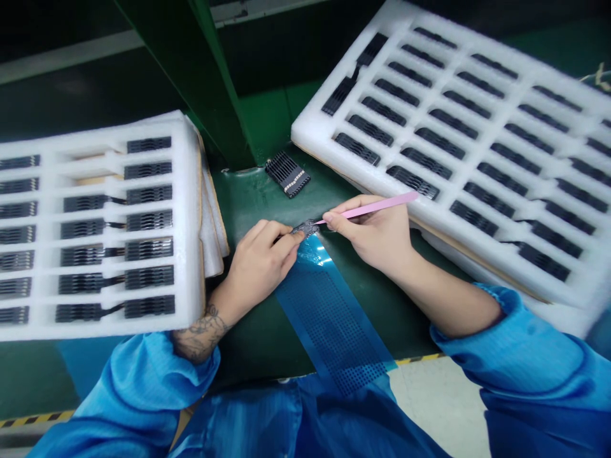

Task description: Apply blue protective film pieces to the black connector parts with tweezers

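My left hand (260, 261) is closed, pinching a small dark ribbed part (305, 228) at the top end of a blue perforated film strip (329, 315) lying on the green table. My right hand (375, 232) grips pink tweezers (377, 206) like a pen, their tip touching the small part. The two hands almost meet over the part. Both wear blue sleeves.
A white foam tray (186, 210) with slots of black parts lies at the left. A larger white foam tray (334, 137) of black parts is tilted at the right. A loose black ribbed part (287, 173) sits beside a green post (205, 76). The table's yellow-black striped edge (420, 359) runs near me.
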Demonstrator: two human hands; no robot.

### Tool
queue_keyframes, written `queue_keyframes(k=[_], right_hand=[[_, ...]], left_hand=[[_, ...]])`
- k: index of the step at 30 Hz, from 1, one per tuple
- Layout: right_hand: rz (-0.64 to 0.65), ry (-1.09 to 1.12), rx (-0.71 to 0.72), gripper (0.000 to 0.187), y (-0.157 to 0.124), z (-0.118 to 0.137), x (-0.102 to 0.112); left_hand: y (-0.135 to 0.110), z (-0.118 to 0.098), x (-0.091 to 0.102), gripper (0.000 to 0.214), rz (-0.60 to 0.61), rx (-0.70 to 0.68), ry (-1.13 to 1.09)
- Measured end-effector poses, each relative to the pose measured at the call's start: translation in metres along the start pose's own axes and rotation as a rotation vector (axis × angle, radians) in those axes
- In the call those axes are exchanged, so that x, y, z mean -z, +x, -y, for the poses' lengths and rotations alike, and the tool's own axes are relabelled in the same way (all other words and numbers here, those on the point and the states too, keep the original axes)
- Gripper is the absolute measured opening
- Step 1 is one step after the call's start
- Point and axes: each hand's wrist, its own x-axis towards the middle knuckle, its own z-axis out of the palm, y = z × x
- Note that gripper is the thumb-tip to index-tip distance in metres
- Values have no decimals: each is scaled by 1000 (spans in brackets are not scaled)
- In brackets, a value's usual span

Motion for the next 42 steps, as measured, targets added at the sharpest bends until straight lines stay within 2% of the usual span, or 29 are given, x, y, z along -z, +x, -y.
queue_keyframes(k=[8,10,13,17,19,23,27,29,32,34,36,37,40,42], right_hand=[[-14,28,-3,19,-2,-3,0],[-37,88,36,22,-3,-6,2],[0,98,246,16,-5,-10,7],[284,-210,605,18,-3,-13,12],[345,-359,704,16,-1,-14,13],[274,-498,796,15,0,-12,17],[106,-544,777,19,2,-8,23],[64,-601,781,20,3,-7,23],[57,-624,891,20,5,-5,20],[51,-515,968,23,4,-3,19],[66,-335,946,29,1,-2,17],[80,-245,884,30,-1,-3,16],[147,-2,552,31,-7,-8,14],[200,172,348,33,-10,-12,12]], left_hand=[[0,0,0,15,26,15,-7],[-1,1,1,16,26,19,-8],[-1,3,1,17,25,18,-32],[-1,4,1,17,36,-7,-69],[-2,3,1,18,34,-7,-66],[-3,1,2,23,36,38,-75],[-2,2,3,18,-7,141,-79],[-1,3,5,15,-37,169,-27],[-2,0,11,17,-69,148,76],[-6,-4,16,20,-43,65,91],[-10,-7,20,27,39,-4,108],[-13,-9,20,32,83,-17,128],[-17,-9,18,43,153,-4,190],[-18,-7,16,42,162,2,189]])
